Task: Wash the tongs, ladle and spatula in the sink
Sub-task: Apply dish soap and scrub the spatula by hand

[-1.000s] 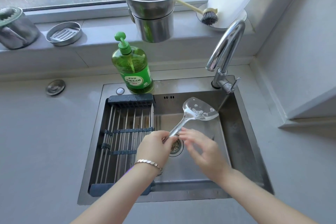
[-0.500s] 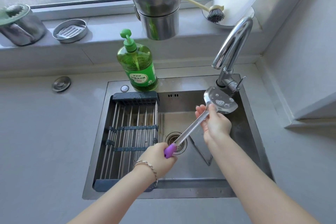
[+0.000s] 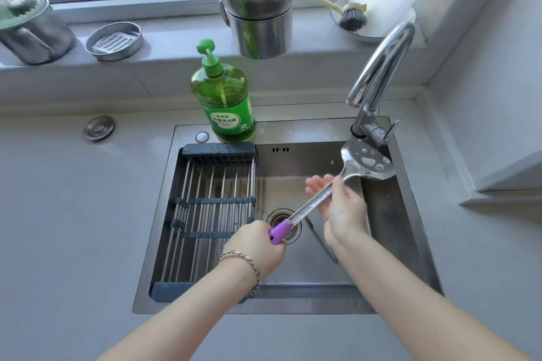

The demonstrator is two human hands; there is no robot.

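Tabletop [image 3: 58, 199]: grey, sink [image 3: 293, 299] set into it
Rack [image 3: 211, 214]: lay over sink's left half
Left hand [image 3: 258, 246]: fingers gripped purple handle end
Spatula [image 3: 319, 199]: tilted over basin, soapy blade near faucet [image 3: 378, 73]
Right hand [image 3: 340, 208]: fingers loosely round shaft

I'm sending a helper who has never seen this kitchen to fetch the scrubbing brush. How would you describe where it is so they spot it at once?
Start at the faucet behind the sink and look up to the window sill. The dish brush lies there, right of the stacked steel pots, its head on a round tray by a white roll. It alone has dark bristles and a pale handle.
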